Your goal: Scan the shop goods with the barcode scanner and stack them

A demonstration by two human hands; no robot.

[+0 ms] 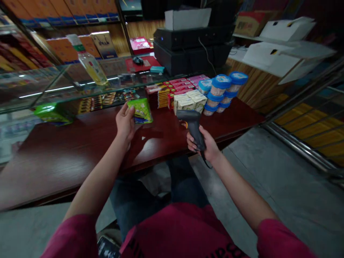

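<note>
My left hand (125, 122) grips a green printed packet (142, 111) by its left side, just above the dark red wooden counter (99, 143). Closed round the handle of a black barcode scanner (195, 130) is my right hand (208, 143). The scanner's head points left and away from me, near some small pale boxes (189, 101). Its cable hangs down below my hand. Another green packet (55, 113) lies at the counter's left, by the glass case.
Blue-lidded tubs (220, 82) stand stacked at the back right, beside red boxes (178, 86). A clear bottle (91, 66) stands on the glass case (34, 80). Behind are a black machine (188, 53) and a mouse (138, 60). A metal rail (298, 143) runs at the right.
</note>
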